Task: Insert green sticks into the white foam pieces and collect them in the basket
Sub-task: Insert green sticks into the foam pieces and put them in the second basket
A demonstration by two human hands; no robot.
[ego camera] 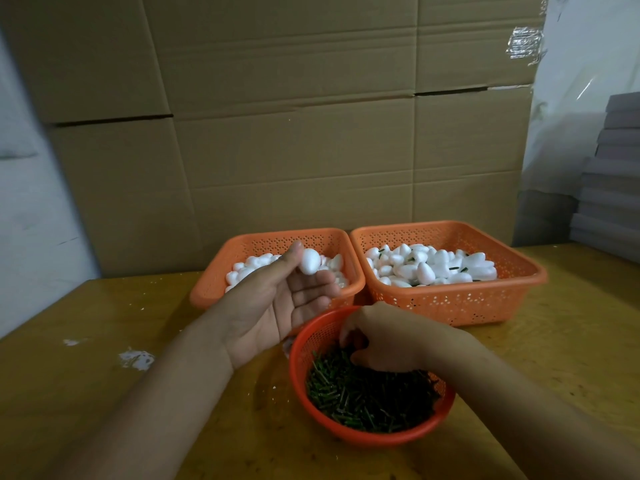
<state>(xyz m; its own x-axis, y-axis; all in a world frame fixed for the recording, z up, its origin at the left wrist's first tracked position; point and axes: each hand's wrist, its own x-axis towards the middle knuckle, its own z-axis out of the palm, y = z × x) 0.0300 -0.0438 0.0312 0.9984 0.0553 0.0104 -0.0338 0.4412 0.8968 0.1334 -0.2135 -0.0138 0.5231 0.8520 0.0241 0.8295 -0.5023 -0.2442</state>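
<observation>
Nearest the camera, in the round red bowl (372,427) heaped with green sticks (367,400), the right hand (384,341) is down among the pile, fingers curled in and digging. Whether a stick is already pinched there, nobody can tell; the knuckles hide the fingertips completely. Just behind and to the left, the left hand (287,303) hovers palm up, thumb and fingertips pinching one white foam piece (309,260), and it is ready and waiting. So this looks like the picking step: foam in hand, stick being fetched.

The next move calls for one single stick lifted clear of the tangle, turned end-on, and pushed into the foam piece without crushing it.

Further back on the wooden table (104,375) sit two orange baskets side by side. The left basket (214,282) holds plain foam pieces, partly blocked by the raised hand. The right basket (457,303) is the collecting one, with green ends poking out between the white pieces. Beyond, a cardboard wall (294,133); the arms run out of view at the bottom edge.
</observation>
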